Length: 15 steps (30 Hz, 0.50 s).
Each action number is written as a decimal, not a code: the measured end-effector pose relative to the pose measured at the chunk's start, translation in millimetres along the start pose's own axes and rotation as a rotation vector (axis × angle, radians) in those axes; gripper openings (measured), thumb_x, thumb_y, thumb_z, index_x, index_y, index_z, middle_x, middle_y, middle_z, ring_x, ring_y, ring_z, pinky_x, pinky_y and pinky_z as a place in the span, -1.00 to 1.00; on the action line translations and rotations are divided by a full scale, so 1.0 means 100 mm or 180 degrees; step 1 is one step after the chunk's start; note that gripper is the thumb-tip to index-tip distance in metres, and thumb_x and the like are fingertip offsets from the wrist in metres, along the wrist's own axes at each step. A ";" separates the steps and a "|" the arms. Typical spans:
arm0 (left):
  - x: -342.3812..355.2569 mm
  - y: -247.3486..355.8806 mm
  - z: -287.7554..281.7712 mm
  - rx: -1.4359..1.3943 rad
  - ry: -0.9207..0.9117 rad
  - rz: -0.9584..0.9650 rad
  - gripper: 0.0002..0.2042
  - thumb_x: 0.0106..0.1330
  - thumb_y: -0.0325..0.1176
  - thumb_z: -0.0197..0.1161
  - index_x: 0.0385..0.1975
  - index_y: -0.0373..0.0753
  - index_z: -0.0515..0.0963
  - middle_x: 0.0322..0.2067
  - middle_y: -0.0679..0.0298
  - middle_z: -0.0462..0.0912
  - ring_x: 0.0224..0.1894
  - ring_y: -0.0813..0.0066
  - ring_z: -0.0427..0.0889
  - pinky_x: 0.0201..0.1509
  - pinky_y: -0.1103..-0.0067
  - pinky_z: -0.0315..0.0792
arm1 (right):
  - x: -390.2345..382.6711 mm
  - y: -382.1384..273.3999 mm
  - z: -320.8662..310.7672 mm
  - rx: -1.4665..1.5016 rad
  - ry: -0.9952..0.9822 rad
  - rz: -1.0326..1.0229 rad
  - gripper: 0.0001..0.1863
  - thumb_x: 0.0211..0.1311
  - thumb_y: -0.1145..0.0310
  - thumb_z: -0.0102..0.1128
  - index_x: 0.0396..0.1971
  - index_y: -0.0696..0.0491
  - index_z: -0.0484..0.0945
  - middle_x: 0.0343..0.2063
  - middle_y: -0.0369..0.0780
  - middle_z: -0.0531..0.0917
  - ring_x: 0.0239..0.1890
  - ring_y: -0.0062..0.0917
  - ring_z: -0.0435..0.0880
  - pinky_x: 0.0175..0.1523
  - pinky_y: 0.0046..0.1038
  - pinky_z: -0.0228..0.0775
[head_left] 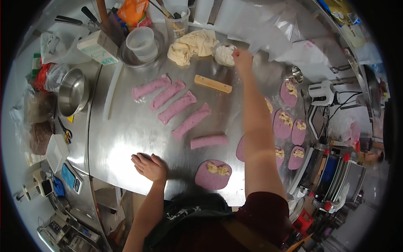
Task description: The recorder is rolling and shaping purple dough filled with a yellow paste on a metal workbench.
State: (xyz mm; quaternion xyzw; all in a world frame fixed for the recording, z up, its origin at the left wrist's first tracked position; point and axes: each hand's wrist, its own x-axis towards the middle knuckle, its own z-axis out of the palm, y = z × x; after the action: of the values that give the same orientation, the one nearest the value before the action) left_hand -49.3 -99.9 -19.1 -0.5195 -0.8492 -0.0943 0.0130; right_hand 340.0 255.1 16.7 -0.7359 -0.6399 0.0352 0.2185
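Observation:
My left hand [150,167] lies on the steel table [121,138] with its fingers stretched out, holding nothing. My right hand [242,59] reaches to the far side, at the right rim of a small bowl of white powder [225,54]. Its fingers are closed, and what they pinch is hidden. Several rolled purple dough logs [191,121] lie mid-table. Close to my body sits a flat purple dough piece [205,181] topped with a pale lumpy filling [218,169]. More flat pieces with filling [282,131] are on the right, some partly hidden by my right forearm.
A light wooden strip [213,83] lies beyond the logs. Behind it are a cream cloth [191,47] and a clear tub in a metal bowl [142,44]. A steel bowl [73,92] and scissors [65,130] are left; a white hand mixer [321,93] stands right.

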 end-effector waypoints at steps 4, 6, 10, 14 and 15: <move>0.04 -0.01 -0.05 0.0045 0.0032 -0.0083 -0.40 0.32 -0.13 -0.06 0.22 -0.45 0.09 0.28 -0.18 0.04 0.35 -0.07 -0.02 0.36 0.16 -0.09 | -0.17 -0.09 -0.22 0.3089 -0.0685 0.1172 -0.85 0.09 0.45 0.19 -0.35 0.18 0.58 -0.51 -0.24 0.62 -0.49 -0.56 0.59 -0.38 -0.50 0.52; 0.05 -0.05 -0.05 0.0063 0.0016 -0.0086 -0.40 0.33 -0.12 -0.06 0.22 -0.44 0.09 0.29 -0.17 0.02 0.36 -0.04 -0.04 0.36 0.17 -0.10 | -0.46 -0.21 -0.41 0.3324 -0.0830 0.1201 -0.86 0.10 0.46 0.19 -0.35 0.20 0.57 -0.52 -0.28 0.58 -0.51 -0.62 0.56 -0.38 -0.53 0.53; 0.05 -0.01 -0.02 0.0042 -0.0007 -0.0098 -0.40 0.33 -0.10 -0.08 0.23 -0.44 0.09 0.30 -0.15 0.01 0.37 -0.02 -0.06 0.37 0.18 -0.11 | -1.23 -0.28 -0.71 0.3480 -0.1333 0.1496 -0.85 0.11 0.48 0.20 -0.34 0.23 0.56 -0.55 -0.31 0.52 -0.58 -0.68 0.48 -0.34 -0.55 0.56; 0.07 0.01 -0.05 0.0003 -0.0032 -0.0173 -0.39 0.34 -0.08 -0.10 0.23 -0.44 0.09 0.30 -0.14 0.00 0.38 0.01 -0.08 0.38 0.19 -0.12 | -1.84 -0.26 -0.88 0.3207 -0.1374 0.1740 -0.85 0.11 0.48 0.21 -0.34 0.24 0.55 -0.52 -0.29 0.55 -0.56 -0.68 0.52 -0.33 -0.55 0.57; 0.06 0.02 -0.06 -0.0034 -0.0032 -0.0148 -0.39 0.34 -0.08 -0.10 0.23 -0.44 0.09 0.30 -0.14 0.00 0.38 0.01 -0.08 0.38 0.19 -0.12 | -1.94 -0.12 -0.89 0.3246 -0.1202 0.1737 -0.85 0.12 0.48 0.21 -0.34 0.24 0.55 -0.50 -0.27 0.57 -0.53 -0.65 0.56 -0.34 -0.56 0.57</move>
State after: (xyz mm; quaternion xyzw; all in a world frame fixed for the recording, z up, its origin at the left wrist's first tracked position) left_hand -50.8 -95.0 -12.2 -0.5002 -0.8605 -0.0965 0.0037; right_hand 323.4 45.9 57.2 -0.6570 -0.3583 0.5220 0.4093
